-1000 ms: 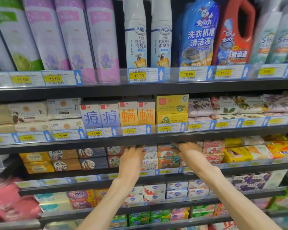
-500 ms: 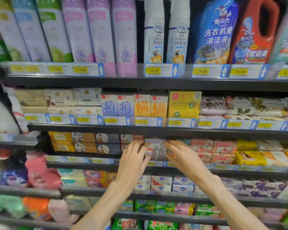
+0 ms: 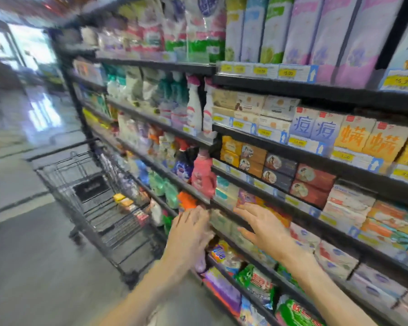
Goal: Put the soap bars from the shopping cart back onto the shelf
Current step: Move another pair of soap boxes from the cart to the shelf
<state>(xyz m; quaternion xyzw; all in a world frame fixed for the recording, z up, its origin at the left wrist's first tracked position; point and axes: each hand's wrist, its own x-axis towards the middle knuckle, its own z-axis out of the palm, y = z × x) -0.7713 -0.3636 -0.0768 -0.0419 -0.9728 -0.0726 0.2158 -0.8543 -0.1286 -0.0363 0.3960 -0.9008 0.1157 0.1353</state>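
Observation:
The view is blurred. My left hand [image 3: 189, 234] and my right hand [image 3: 266, 228] hang in front of the lower shelves, fingers spread, nothing in either. To the left stands a wire shopping cart [image 3: 64, 182] with a few small soap bars [image 3: 125, 203] lying in its basket, yellow, orange and pink. Rows of boxed soap bars [image 3: 278, 169] fill the soap shelf [image 3: 339, 165] to the right of my hands.
Tall black shelving runs along the right, packed with detergent bottles [image 3: 201, 171], refill bags and packets. Grey floor [image 3: 33, 267] stretches left of the cart towards a bright doorway [image 3: 31, 45] at the far end.
The view has swung left and down, bringing the cart and aisle into sight. Both hands have drawn back from the soap shelf and lowered, still empty.

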